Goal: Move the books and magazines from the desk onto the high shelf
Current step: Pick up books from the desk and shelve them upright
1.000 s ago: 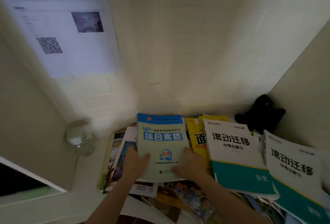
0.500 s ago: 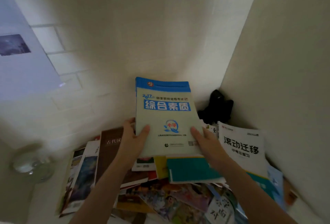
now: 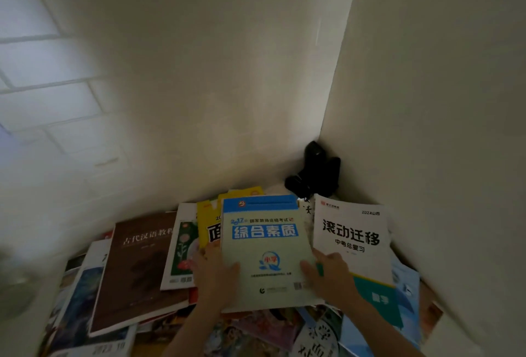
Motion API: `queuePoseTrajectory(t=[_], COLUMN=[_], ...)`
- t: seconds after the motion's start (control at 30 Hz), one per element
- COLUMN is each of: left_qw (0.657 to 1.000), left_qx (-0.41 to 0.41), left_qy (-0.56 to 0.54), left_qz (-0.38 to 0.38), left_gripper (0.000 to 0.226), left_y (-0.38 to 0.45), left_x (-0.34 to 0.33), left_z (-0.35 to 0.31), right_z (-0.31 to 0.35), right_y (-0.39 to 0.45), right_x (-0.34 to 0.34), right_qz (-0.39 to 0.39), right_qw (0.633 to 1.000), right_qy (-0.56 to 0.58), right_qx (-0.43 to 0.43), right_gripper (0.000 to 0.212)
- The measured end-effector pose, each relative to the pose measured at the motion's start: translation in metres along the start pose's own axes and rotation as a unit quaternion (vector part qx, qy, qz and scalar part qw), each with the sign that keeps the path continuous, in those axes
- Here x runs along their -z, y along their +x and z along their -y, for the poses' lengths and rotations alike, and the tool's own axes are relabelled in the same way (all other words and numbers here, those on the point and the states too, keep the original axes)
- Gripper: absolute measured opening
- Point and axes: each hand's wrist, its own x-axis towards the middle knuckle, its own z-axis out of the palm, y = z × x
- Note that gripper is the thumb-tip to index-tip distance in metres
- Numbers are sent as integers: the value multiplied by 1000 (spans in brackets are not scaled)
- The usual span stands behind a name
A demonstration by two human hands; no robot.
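A loose pile of books and magazines (image 3: 199, 325) covered the bench in the wall corner, a brown book (image 3: 136, 274) at its left and a white-and-teal workbook (image 3: 353, 245) at its right. Over the pile's middle sat the pale green book with a blue top band (image 3: 264, 251), gripped at its lower edges by the left hand (image 3: 216, 274) and the right hand (image 3: 330, 274), thumbs on the cover. A black object (image 3: 316, 174) stood behind in the corner.

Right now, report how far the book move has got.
Nothing visibly done: no shelf is in view. In hand: the left hand and right hand grip the blue-topped book by its sides above the pile. Left: the brown book, the white workbook, the yellow book and the magazines beneath.
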Motion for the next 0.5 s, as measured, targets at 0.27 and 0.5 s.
queuePoseTrajectory(t=[0.27,0.5], left_qw=[955,946], left_qx=[-246,-276], left_qy=[42,99], left_qz=[161,141], left_gripper=[42,41], left_y=[-35,-27], left_x=[-88,-120], left_z=[-89,-93], right_z=[-123,-151], right_y=[-1,10], right_x=[43,36], right_qz=[-81,-33], right_qw=[976,936], right_qy=[84,271], right_qx=[-186,-225], right_gripper=[55,67])
